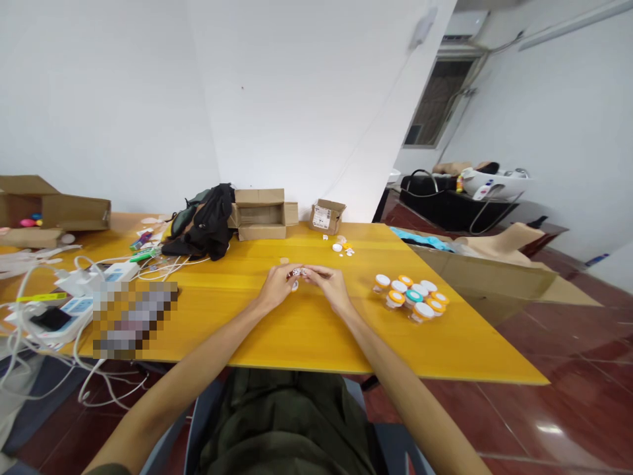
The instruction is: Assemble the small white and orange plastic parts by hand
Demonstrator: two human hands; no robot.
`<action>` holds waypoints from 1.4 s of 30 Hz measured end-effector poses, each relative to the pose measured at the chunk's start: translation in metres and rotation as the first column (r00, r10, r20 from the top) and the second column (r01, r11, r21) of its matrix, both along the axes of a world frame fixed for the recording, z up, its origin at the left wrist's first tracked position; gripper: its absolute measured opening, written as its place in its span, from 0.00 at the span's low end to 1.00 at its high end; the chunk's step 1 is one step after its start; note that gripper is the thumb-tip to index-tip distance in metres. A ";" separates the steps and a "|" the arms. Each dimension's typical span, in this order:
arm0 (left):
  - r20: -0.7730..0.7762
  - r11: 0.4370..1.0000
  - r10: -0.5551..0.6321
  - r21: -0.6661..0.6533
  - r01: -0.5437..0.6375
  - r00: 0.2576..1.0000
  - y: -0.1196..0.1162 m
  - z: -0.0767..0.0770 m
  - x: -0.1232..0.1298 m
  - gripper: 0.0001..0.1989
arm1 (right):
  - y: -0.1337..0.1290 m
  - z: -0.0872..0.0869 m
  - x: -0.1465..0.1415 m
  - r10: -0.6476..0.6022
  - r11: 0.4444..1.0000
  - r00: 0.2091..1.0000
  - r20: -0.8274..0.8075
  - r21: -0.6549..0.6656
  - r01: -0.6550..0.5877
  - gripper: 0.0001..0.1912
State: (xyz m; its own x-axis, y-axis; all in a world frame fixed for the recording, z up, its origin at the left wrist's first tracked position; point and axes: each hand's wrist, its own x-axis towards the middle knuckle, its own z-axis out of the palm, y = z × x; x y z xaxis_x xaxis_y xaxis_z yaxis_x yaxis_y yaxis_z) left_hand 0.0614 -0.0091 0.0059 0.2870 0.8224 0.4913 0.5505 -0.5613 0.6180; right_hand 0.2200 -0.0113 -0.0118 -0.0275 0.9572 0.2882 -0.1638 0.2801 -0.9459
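Over the middle of the yellow table (316, 343), my left hand (277, 287) and my right hand (332, 286) meet with closed fingers around a small white patterned piece (297, 272). Its exact shape is too small to tell. A little white round part (295, 286) shows just below the left fingertips. Several small round containers with white, orange and teal lids (414, 296) stand in a cluster to the right of my hands. Farther back lie a white lid (337, 248) and small white pieces (350, 252).
An open cardboard box (262, 231), a smaller box (327, 216) and a black bag (210, 224) stand along the wall. White power strips (79, 307), tangled cables and a pixelated flat object (136, 320) lie at left. The table's edge slants down at right.
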 end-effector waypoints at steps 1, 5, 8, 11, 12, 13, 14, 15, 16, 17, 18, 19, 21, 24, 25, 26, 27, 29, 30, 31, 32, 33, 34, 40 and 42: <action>0.000 1.000 0.000 0.001 0.000 1.000 0.000 0.000 0.000 0.16 | 0.000 -0.001 0.000 0.003 1.000 1.000 0.010 0.010 -0.003 0.18; 0.008 1.000 0.004 -0.019 -0.004 1.000 0.000 0.000 0.000 0.16 | 0.001 -0.002 0.001 0.001 0.999 1.000 0.031 0.034 -0.002 0.18; 0.016 0.999 -0.021 -0.043 0.021 1.000 0.000 0.001 0.000 0.14 | 0.000 -0.001 0.001 -0.005 0.999 0.999 0.039 0.037 0.003 0.17; 0.026 0.998 -0.037 -0.050 0.039 0.999 -0.001 0.002 0.001 0.14 | 0.000 0.000 0.002 -0.005 0.999 0.998 0.059 0.044 0.003 0.17; 0.029 0.998 -0.038 -0.050 0.039 0.999 -0.001 0.002 0.001 0.14 | -0.001 0.000 0.002 -0.005 0.999 0.998 0.065 0.047 0.001 0.17; 0.031 0.998 -0.036 -0.050 0.037 0.999 -0.001 0.002 0.001 0.14 | -0.001 0.000 0.002 -0.005 0.999 0.997 0.071 0.051 0.002 0.17; 0.031 0.998 -0.033 -0.050 0.034 0.999 -0.001 0.002 0.001 0.14 | -0.001 0.000 0.002 -0.007 0.998 0.997 0.075 0.055 0.003 0.17; 0.030 0.998 -0.029 -0.052 0.030 0.999 -0.002 0.002 0.001 0.13 | -0.001 0.000 0.002 -0.009 0.998 0.997 0.078 0.059 0.005 0.17; 0.029 0.998 -0.025 -0.053 0.026 0.999 -0.002 0.002 0.000 0.13 | -0.001 0.001 0.002 -0.014 0.998 0.997 0.080 0.063 0.009 0.17; 0.028 0.998 -0.023 -0.055 0.024 0.999 -0.002 0.003 0.000 0.13 | -0.001 0.001 0.001 -0.018 0.998 0.996 0.083 0.066 0.013 0.17; 0.029 0.998 -0.024 -0.056 0.025 0.999 -0.002 0.003 0.000 0.12 | -0.002 0.001 0.001 -0.023 0.998 0.996 0.084 0.067 0.017 0.17; 0.031 0.998 -0.028 -0.056 0.030 0.999 -0.002 0.003 0.000 0.12 | -0.002 0.001 0.001 -0.027 0.998 0.996 0.082 0.065 0.022 0.17; 0.041 0.998 -0.039 -0.054 0.041 0.998 -0.002 0.003 0.001 0.13 | -0.002 0.002 0.001 -0.036 0.998 0.997 0.072 0.054 0.032 0.17; 0.058 0.997 -0.040 -0.057 0.043 0.998 -0.003 0.003 0.001 0.12 | -0.002 0.003 0.000 -0.031 0.999 0.997 0.066 0.033 0.029 0.17; 0.062 0.997 -0.038 -0.058 0.041 0.997 -0.003 0.003 0.001 0.12 | -0.002 0.003 0.000 -0.026 0.999 0.997 0.068 0.028 0.024 0.16; 0.066 0.997 -0.036 -0.060 0.040 0.997 -0.003 0.003 0.001 0.12 | -0.002 0.003 0.001 -0.022 0.999 0.997 0.072 0.025 0.020 0.16; 0.067 0.997 -0.036 -0.062 0.040 0.997 -0.003 0.003 0.001 0.12 | -0.002 0.003 0.001 -0.019 1.000 0.997 0.074 0.023 0.017 0.17; 0.066 0.997 -0.039 -0.067 0.043 0.997 -0.003 0.002 0.001 0.12 | -0.002 0.003 0.001 -0.017 1.000 0.997 0.075 0.020 0.016 0.17; 0.064 0.997 -0.039 -0.069 0.043 0.997 -0.004 0.002 0.001 0.12 | -0.002 0.003 0.001 -0.016 1.000 0.997 0.075 0.018 0.015 0.17; 0.062 0.997 -0.038 -0.072 0.042 0.997 -0.004 0.002 0.001 0.12 | -0.002 0.003 0.001 -0.015 1.000 0.997 0.074 0.018 0.013 0.17; 0.060 0.997 -0.035 -0.072 0.039 0.998 -0.004 0.002 0.001 0.12 | -0.002 0.002 0.001 -0.014 1.000 0.997 0.072 0.020 0.012 0.16; 0.059 0.997 -0.034 -0.070 0.038 0.998 -0.003 0.002 0.001 0.12 | -0.002 0.002 0.001 -0.014 1.000 0.997 0.070 0.026 0.012 0.16; 0.058 0.997 -0.032 -0.064 0.036 0.998 -0.003 0.002 0.001 0.12 | -0.002 0.002 0.000 -0.016 0.999 0.997 0.071 0.036 0.013 0.16; 0.047 0.998 -0.021 -0.052 0.023 0.999 -0.003 0.003 0.001 0.12 | -0.001 0.000 0.001 -0.045 0.992 0.993 0.108 0.124 0.031 0.14; 0.046 0.998 -0.016 -0.055 0.019 0.999 -0.004 0.004 0.000 0.11 | -0.001 0.000 0.001 -0.043 0.990 0.991 0.123 0.139 0.025 0.13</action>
State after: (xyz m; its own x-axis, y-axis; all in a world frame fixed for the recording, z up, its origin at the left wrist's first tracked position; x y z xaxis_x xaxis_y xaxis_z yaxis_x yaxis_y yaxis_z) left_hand 0.0619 -0.0126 0.0095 0.2800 0.8436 0.4582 0.5114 -0.5350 0.6724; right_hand 0.2212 -0.0124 -0.0115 -0.0398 0.9099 0.4129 -0.0343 0.4117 -0.9107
